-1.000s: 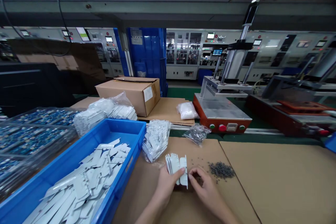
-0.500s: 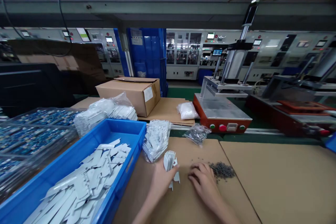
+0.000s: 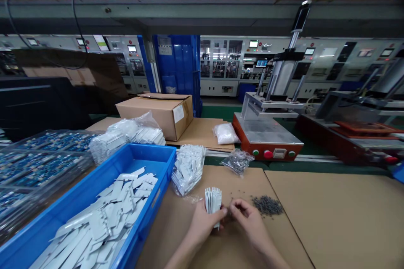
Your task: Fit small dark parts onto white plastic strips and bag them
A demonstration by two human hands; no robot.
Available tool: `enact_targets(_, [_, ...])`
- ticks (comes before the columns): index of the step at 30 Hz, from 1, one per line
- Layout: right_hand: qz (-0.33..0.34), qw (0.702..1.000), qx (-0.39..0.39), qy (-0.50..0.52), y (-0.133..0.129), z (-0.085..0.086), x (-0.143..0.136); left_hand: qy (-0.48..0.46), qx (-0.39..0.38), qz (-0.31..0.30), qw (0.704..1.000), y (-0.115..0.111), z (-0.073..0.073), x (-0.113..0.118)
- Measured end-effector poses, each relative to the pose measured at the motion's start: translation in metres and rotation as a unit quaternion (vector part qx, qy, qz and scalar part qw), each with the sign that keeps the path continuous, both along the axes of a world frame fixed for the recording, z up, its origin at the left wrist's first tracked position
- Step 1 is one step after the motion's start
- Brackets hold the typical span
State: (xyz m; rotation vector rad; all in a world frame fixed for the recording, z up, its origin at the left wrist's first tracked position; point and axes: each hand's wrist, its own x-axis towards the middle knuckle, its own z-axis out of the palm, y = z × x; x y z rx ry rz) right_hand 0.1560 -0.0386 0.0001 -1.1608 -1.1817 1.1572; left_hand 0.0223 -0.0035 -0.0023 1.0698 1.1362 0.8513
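Note:
My left hand (image 3: 203, 220) is closed around a fanned stack of thin white plastic pieces (image 3: 213, 200), held upright over the cardboard-covered bench. Just to its right, my right hand (image 3: 249, 218) has its thumb and forefinger pinched together close to the stack. Whatever those fingertips hold, if anything, is too small to make out. A loose pile of tiny dark grey parts (image 3: 267, 205) lies to the right of that hand, with a few strays behind it. Beyond my left hand rests a clear bag of white pieces (image 3: 188, 168).
A long blue bin (image 3: 158, 193) of loose white pieces stands at left, beside clear trays of blue circuit boards (image 3: 41, 164). At the back are a cardboard box (image 3: 158, 111), a bag of dark parts (image 3: 237, 162) and a press with an orange base (image 3: 268, 136).
My left hand has moved right with the stack, whose pieces now sit closer together. My right hand has come away from the dark pile's edge, its fingers drawn into a pinch near the stack.

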Motion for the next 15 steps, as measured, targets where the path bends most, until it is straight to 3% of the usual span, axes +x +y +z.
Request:
enact_targets(3, [0.016,1.000,-0.001,-0.017,0.001,-0.001,0.001,-0.017,0.006,-0.003,1.000,-0.001,0.001,0.000])
enact_targets(9, [-0.030,0.990,0.047,-0.131,0.002,-0.011,0.008,-0.028,0.020,-0.009,0.999,-0.005,0.002,-0.004])
enact_targets(15, [-0.017,0.980,0.079,-0.184,-0.002,-0.007,0.004,-0.069,0.001,-0.011,0.998,-0.009,0.011,-0.001])
